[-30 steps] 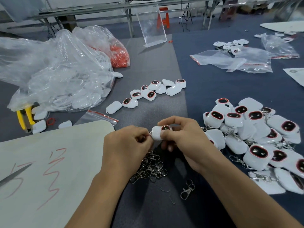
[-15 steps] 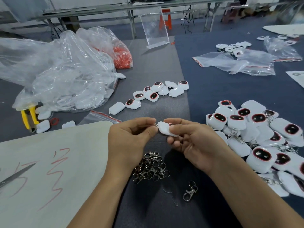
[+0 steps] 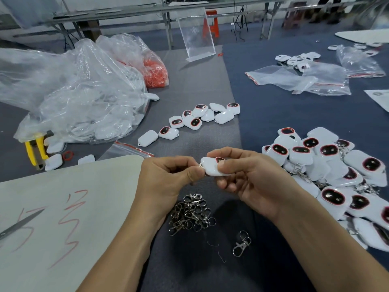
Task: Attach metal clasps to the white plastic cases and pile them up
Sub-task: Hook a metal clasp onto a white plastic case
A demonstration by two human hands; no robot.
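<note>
1. White board [image 3: 63,207], left of the clasp heap [image 3: 191,213]: red marks, and I have no use for it in this step.
2. Left hand [image 3: 168,178], above the clasp heap: fingers curled, thumb and forefinger pinching the loop end of the white case [image 3: 212,168]. I cannot tell whether a clasp sits in that pinch.
3. White case, above the heap: held off the table between both hands.
4. Right hand [image 3: 252,182], above and right of the heap: clamped round the case body. I judge it should hold firm with the loop facing left, so the ring threads without twisting.
5. Lone clasp [image 3: 242,246], below and right of the heap: spare.
6. Finished pile [image 3: 336,175], right of the heap: where I would set the case once clasped.
</note>
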